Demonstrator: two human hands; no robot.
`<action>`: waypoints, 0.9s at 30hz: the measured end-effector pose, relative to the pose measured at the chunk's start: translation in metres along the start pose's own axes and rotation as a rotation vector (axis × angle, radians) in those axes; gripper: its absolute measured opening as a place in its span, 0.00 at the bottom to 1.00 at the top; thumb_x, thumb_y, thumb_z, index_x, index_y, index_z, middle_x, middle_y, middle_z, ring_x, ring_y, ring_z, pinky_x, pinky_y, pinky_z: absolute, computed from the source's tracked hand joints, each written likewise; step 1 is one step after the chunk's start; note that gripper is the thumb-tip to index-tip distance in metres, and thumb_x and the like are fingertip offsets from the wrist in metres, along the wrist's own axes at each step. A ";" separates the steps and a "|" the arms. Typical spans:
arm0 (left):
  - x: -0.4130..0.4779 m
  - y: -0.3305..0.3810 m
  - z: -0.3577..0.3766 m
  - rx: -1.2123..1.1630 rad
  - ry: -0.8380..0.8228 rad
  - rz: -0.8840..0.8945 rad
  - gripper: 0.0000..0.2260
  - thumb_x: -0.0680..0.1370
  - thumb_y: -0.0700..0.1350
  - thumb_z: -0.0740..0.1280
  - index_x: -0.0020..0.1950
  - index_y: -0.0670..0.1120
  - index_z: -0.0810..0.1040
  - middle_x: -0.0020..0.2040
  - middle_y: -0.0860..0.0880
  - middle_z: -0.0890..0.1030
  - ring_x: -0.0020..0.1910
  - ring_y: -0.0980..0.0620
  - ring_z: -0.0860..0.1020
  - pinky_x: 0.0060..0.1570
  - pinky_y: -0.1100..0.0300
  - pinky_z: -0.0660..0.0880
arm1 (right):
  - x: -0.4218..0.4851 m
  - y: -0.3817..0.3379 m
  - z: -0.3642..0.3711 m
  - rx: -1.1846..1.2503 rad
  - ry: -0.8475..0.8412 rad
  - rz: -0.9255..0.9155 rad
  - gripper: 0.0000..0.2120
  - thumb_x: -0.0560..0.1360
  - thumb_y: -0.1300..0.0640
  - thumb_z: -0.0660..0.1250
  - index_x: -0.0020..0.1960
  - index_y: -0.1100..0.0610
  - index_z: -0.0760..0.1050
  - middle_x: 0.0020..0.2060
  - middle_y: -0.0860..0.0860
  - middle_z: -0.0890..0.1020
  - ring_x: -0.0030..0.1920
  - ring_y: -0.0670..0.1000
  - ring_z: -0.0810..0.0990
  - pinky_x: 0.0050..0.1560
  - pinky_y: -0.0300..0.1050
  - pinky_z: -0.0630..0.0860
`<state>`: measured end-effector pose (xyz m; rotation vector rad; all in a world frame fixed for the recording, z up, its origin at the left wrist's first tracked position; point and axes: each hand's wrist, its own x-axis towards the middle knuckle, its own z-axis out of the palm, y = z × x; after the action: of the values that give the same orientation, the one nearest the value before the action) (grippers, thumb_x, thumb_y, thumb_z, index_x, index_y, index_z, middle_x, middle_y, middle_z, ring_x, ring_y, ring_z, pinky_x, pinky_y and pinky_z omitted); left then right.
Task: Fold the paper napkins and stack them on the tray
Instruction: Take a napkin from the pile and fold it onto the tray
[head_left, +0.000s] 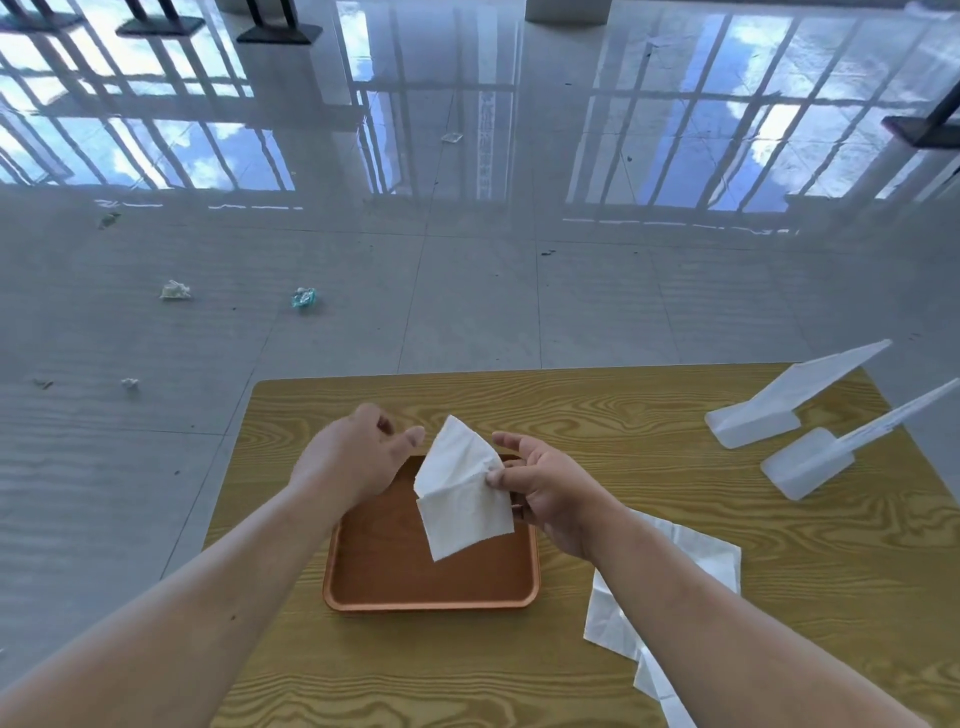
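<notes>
A white paper napkin (462, 488), partly folded, hangs in the air above the brown tray (384, 577), which holds nothing. My right hand (545, 488) pinches the napkin's right edge between thumb and fingers. My left hand (358, 457) hovers just left of the napkin, fingers loosely curled and apart, touching nothing. More white napkins (691, 566) lie flat on the wooden table (571, 400) to the right of the tray, partly hidden under my right forearm.
Two white plastic holders (769, 410) (815, 462) lie at the table's right side. The table's far edge runs just beyond my hands. Crumpled scraps (304, 298) lie on the shiny tiled floor beyond.
</notes>
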<state>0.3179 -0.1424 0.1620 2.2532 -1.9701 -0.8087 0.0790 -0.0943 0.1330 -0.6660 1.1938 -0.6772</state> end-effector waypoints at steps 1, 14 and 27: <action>-0.002 -0.005 0.004 -0.028 -0.058 -0.021 0.23 0.79 0.70 0.63 0.59 0.52 0.76 0.55 0.52 0.82 0.52 0.50 0.81 0.52 0.48 0.81 | 0.001 0.000 0.000 0.018 0.014 0.008 0.28 0.79 0.66 0.71 0.73 0.48 0.68 0.50 0.55 0.89 0.47 0.51 0.89 0.43 0.45 0.84; -0.018 -0.008 0.035 -0.617 -0.403 0.185 0.37 0.59 0.69 0.82 0.65 0.62 0.78 0.65 0.64 0.81 0.68 0.60 0.78 0.71 0.55 0.75 | 0.007 -0.009 0.016 0.053 -0.029 -0.072 0.31 0.80 0.74 0.63 0.77 0.51 0.65 0.56 0.68 0.84 0.50 0.58 0.83 0.49 0.53 0.80; -0.018 -0.003 0.020 -0.674 -0.205 0.202 0.06 0.78 0.44 0.76 0.43 0.49 0.83 0.32 0.55 0.82 0.31 0.56 0.78 0.32 0.63 0.73 | 0.014 -0.013 0.016 -0.331 0.072 -0.189 0.09 0.75 0.65 0.73 0.53 0.56 0.86 0.45 0.61 0.87 0.43 0.52 0.82 0.48 0.51 0.80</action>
<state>0.3111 -0.1185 0.1500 1.6110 -1.6057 -1.4473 0.0964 -0.1117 0.1384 -1.0492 1.3343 -0.6706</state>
